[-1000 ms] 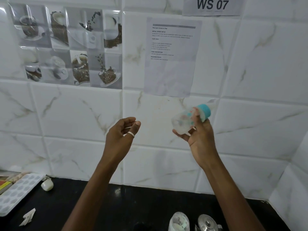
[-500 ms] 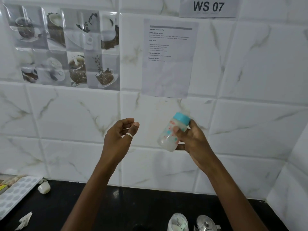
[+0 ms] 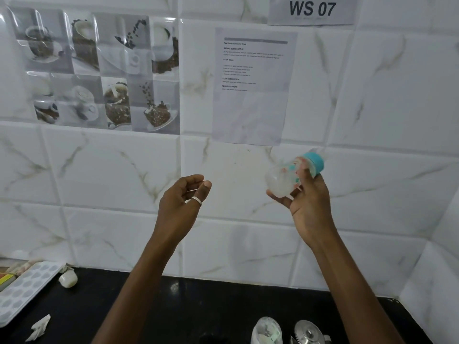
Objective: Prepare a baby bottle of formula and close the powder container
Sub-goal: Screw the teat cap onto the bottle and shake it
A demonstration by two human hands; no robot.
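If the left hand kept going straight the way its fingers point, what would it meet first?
Probably the milky baby bottle with a teal collar in the right hand; the left hand points rightward, though depth is unclear.

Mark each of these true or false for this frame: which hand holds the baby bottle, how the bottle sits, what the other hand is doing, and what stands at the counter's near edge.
1. The right hand holds the baby bottle. True.
2. The bottle stands upright on the counter. False: it is raised in front of the tiled wall and tilted, its teal collar up and to the right.
3. The left hand grips a scoop. False: its fingers are loosely curled, and nothing shows in them.
4. The left hand wears a ring. True.
5. A metal kettle lid shows at the bottom edge, beside a clear container. True.
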